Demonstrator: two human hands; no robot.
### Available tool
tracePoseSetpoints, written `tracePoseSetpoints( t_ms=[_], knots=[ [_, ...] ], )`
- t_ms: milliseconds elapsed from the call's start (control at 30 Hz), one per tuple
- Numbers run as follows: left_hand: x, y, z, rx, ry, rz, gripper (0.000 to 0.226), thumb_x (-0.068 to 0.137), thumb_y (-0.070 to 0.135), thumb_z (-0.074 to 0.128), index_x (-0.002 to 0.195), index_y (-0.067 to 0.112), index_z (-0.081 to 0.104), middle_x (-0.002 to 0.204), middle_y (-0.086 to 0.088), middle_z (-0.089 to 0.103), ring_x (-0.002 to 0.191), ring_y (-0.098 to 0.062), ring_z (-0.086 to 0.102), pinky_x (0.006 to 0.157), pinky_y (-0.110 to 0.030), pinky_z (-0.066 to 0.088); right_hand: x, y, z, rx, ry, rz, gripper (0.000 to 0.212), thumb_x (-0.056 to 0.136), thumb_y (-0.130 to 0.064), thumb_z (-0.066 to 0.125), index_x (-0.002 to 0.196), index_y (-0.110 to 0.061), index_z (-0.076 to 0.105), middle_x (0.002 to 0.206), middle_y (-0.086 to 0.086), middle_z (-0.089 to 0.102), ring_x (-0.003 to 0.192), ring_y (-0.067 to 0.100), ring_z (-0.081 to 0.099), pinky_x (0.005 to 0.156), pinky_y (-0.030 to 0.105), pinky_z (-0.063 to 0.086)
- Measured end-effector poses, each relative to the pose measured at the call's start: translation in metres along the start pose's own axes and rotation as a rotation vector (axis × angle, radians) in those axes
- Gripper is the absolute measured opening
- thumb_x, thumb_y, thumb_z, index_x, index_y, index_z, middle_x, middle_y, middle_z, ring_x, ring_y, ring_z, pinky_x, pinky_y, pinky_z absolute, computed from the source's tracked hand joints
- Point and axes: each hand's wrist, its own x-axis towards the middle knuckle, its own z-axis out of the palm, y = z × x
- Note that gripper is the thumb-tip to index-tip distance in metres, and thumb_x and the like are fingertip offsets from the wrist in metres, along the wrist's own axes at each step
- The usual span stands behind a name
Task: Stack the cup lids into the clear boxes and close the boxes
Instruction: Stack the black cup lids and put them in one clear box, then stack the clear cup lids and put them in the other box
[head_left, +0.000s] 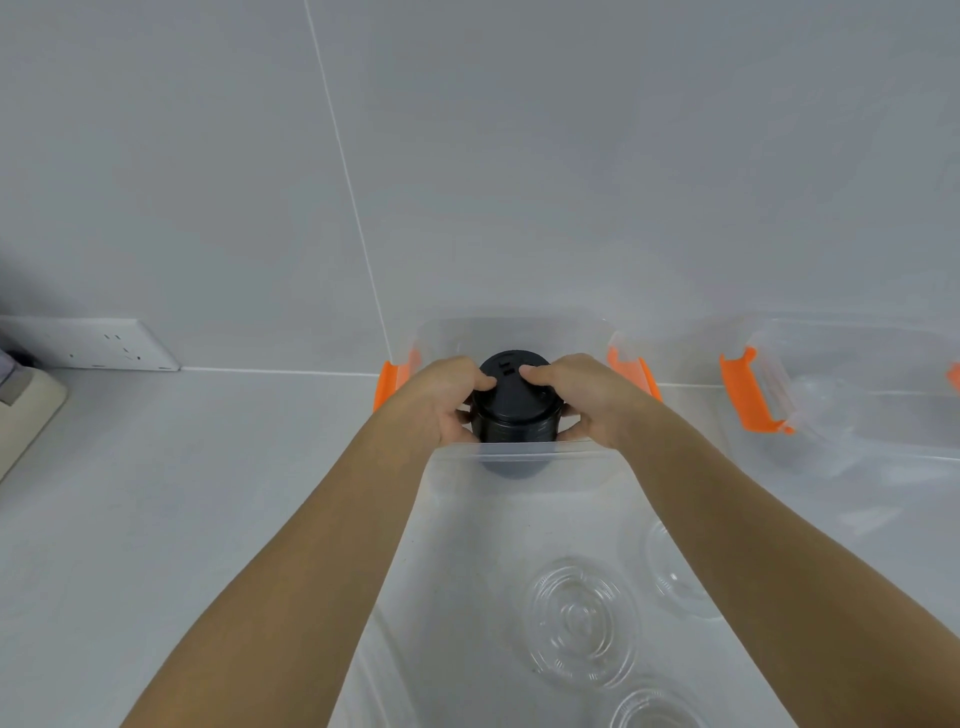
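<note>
Centrally, gripped a stack of black cup lids (514, 410) from both sides. Curled the left hand (454, 402) round its left flank, thumb laid across the top lid; curled the right hand (579, 400) round the right flank, thumb likewise pressed on top, close to the other thumb. Held the stack upright inside the walls of the far clear box (519, 330), midway between that box's left orange latch (392, 382) and right orange latch (631, 371), both flared outward. Could not tell whether the foot of the stack touched the box floor, blurred behind the far rim of a nearer clear bin (519, 453). Stretched both forearms across that bin. Saw clear cup lids lying flat on its floor: a middle clear lid (579, 618), a right clear lid (675, 571) partly under the right forearm, and a near clear lid (654, 712) cut off by the near edge. Found a second clear box (857, 374) to the right, well apart from both hands, with a third orange latch (748, 397) hanging open on its left side; contents too faint to name. Noted the pale grey tabletop (208, 493) under everything, a white wall socket (104, 345) low on the tiled wall at far left, and a beige object (26, 415) cut off at the left edge
</note>
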Motion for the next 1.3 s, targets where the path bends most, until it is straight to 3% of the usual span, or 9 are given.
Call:
tracePoseSetpoints(
  t_ms=[133, 267, 433, 500, 633, 733, 833, 1033, 1300],
  knots=[
    [0.003, -0.002, -0.002, -0.047, 0.014, -0.015, 0.036, 0.091, -0.003, 0.041, 0.125, 0.002, 0.051, 0.131, -0.013, 0.051, 0.122, -0.027, 0.049, 0.088, -0.056, 0.049, -0.004, -0.002, 0.001, -0.005, -0.003, -0.007, 0.037, 0.087, -0.025, 0.063, 0.120, -0.009, 0.058, 0.111, 0.005, 0.061, 0.087, 0.017, 0.057, 0.051, 0.028, 0.041],
    [0.000, -0.001, -0.003, -0.050, -0.011, -0.026, 0.031, 0.087, 0.002, 0.047, 0.117, 0.004, 0.054, 0.121, -0.014, 0.052, 0.111, -0.028, 0.049, 0.084, -0.052, 0.051, -0.004, -0.002, 0.001, -0.023, 0.000, -0.014, 0.042, 0.087, -0.032, 0.062, 0.122, -0.010, 0.057, 0.117, 0.005, 0.060, 0.096, 0.020, 0.055, 0.050, 0.028, 0.040],
    [-0.004, 0.002, 0.000, 0.047, 0.009, -0.029, 0.046, 0.081, 0.027, 0.062, 0.123, 0.008, 0.056, 0.128, -0.010, 0.053, 0.131, -0.028, 0.037, 0.089, -0.042, 0.038, -0.003, -0.001, 0.000, -0.030, -0.004, -0.039, 0.040, 0.089, -0.035, 0.058, 0.121, -0.011, 0.055, 0.109, 0.000, 0.055, 0.095, 0.017, 0.049, 0.074, 0.029, 0.037],
    [-0.005, 0.002, 0.000, 0.045, 0.008, 0.005, 0.037, 0.079, 0.030, 0.063, 0.109, 0.009, 0.062, 0.119, -0.007, 0.059, 0.116, -0.023, 0.048, 0.090, -0.036, 0.037, -0.002, 0.000, 0.000, -0.005, -0.008, -0.066, 0.035, 0.091, -0.035, 0.056, 0.117, -0.013, 0.055, 0.107, -0.002, 0.056, 0.091, 0.015, 0.050, 0.073, 0.024, 0.036],
    [-0.013, 0.005, 0.003, 0.075, 0.061, 0.088, 0.020, 0.084, 0.033, 0.060, 0.091, 0.014, 0.060, 0.102, -0.004, 0.060, 0.100, -0.021, 0.054, 0.098, -0.034, 0.040, -0.003, 0.000, 0.002, -0.018, 0.066, -0.140, 0.059, 0.088, -0.039, 0.057, 0.138, -0.013, 0.039, 0.140, 0.004, 0.048, 0.123, 0.023, 0.046, 0.094, 0.031, 0.037],
    [-0.025, 0.007, 0.010, 0.231, 0.149, 0.194, 0.042, 0.087, 0.040, 0.057, 0.120, 0.014, 0.055, 0.124, -0.004, 0.058, 0.119, -0.022, 0.052, 0.104, -0.033, 0.036, -0.009, 0.000, -0.001, -0.062, 0.153, -0.251, 0.068, 0.089, -0.039, 0.056, 0.146, -0.016, 0.026, 0.148, 0.007, 0.038, 0.134, 0.025, 0.039, 0.096, 0.028, 0.031],
    [-0.036, 0.011, 0.013, 0.403, 0.209, 0.341, 0.067, 0.089, 0.046, 0.051, 0.144, 0.010, 0.036, 0.149, -0.004, 0.039, 0.137, -0.023, 0.037, 0.104, -0.032, 0.030, -0.021, -0.004, -0.008, -0.207, 0.270, -0.392, 0.070, 0.089, -0.039, 0.054, 0.147, -0.017, 0.021, 0.148, 0.009, 0.036, 0.134, 0.025, 0.038, 0.097, 0.029, 0.032],
    [-0.078, 0.002, 0.007, 0.691, 0.408, 0.656, 0.066, 0.089, 0.054, 0.044, 0.143, 0.017, 0.036, 0.149, 0.000, 0.041, 0.135, -0.020, 0.041, 0.107, -0.037, 0.034, -0.061, -0.003, -0.021, -0.371, 0.441, -0.606, 0.073, 0.087, -0.044, 0.056, 0.147, -0.019, 0.022, 0.145, 0.008, 0.038, 0.135, 0.023, 0.036, 0.108, 0.039, 0.034],
    [-0.130, -0.050, 0.007, 0.639, 0.444, 0.932, 0.061, 0.089, 0.054, 0.046, 0.142, 0.026, 0.040, 0.148, 0.010, 0.041, 0.137, -0.014, 0.038, 0.113, -0.042, 0.033, -0.123, 0.045, -0.032, -0.289, 0.524, -0.749, 0.081, 0.084, -0.044, 0.061, 0.149, -0.025, 0.017, 0.147, 0.001, 0.037, 0.134, 0.015, 0.036, 0.108, 0.032, 0.033]
  ],
)
